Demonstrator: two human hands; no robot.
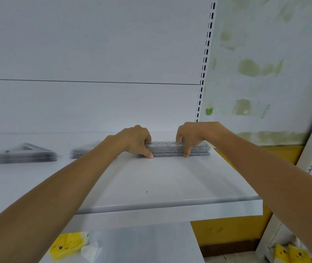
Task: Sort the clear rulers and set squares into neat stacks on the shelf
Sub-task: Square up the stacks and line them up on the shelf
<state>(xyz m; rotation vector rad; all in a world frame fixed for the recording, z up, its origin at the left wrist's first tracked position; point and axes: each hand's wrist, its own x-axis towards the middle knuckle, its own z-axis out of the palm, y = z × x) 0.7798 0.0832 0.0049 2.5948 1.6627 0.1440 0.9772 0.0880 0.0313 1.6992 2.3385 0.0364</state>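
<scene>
Arms out toward 12 o'clock, L hand (135, 142) & R hand (190, 138) palms down, curled fingers pinched ruler stack (167, 149) on shelf (170, 179)

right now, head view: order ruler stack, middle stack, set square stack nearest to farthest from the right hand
1. ruler stack, gripped by the right hand
2. middle stack, left of it, partly hidden
3. set square stack, far left

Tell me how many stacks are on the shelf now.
3 on the shelf: a set-square stack far left; a middle stack, partly hidden behind the left forearm; a ruler stack on the right, gripped by the left hand and right hand. More may lie off-frame.
</scene>
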